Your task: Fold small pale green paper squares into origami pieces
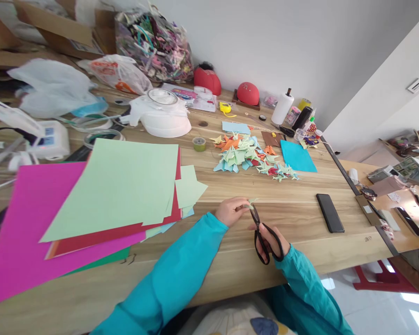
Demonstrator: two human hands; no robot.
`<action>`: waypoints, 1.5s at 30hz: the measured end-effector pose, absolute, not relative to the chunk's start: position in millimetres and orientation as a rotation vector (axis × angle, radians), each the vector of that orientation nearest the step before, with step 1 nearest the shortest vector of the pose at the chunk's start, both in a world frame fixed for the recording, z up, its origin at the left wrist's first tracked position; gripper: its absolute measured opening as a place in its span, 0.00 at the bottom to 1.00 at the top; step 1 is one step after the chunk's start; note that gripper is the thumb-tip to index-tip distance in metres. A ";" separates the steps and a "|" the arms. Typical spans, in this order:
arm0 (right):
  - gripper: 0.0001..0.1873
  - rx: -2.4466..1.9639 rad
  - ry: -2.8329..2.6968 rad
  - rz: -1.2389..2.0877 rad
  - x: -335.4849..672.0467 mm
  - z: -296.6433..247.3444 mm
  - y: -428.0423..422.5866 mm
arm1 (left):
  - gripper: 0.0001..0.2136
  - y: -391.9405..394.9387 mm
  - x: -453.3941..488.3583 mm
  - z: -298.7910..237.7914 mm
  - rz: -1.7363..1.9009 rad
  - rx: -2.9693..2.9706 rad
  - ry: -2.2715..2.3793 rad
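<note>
My left hand (231, 210) pinches a small pale green folded paper piece (252, 202) just above the wooden table (293, 218). My right hand (270, 242) grips black scissors (261, 232) through the handle loops, the blades pointing up at the paper piece. Both arms wear teal sleeves. A stack of large coloured paper sheets (118, 186), light green on top of red, pink and dark green, lies to the left of my hands. A pile of small folded paper shapes (251, 158) in green, orange, blue and red sits farther back.
A black phone (330, 212) lies right of my hands. A blue paper sheet (298, 156), a small tape roll (199, 144), a white bowl-shaped object (164, 118), plastic bags (52, 88), red domed objects (247, 93) and bottles (282, 107) crowd the back. A second table (391, 195) adjoins on the right.
</note>
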State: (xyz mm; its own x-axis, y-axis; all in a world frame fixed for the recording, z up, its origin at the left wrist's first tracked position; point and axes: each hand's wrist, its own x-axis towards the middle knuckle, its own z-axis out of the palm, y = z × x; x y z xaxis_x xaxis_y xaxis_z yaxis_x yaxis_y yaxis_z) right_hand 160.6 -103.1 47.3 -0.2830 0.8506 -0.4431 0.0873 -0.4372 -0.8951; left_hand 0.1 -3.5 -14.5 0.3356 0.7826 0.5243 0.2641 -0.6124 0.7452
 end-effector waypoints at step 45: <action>0.31 -1.439 -1.230 1.688 160.9 42.3 -106.6 | 0.09 -6.3 -3.9 -7.3 1.514 2.469 0.910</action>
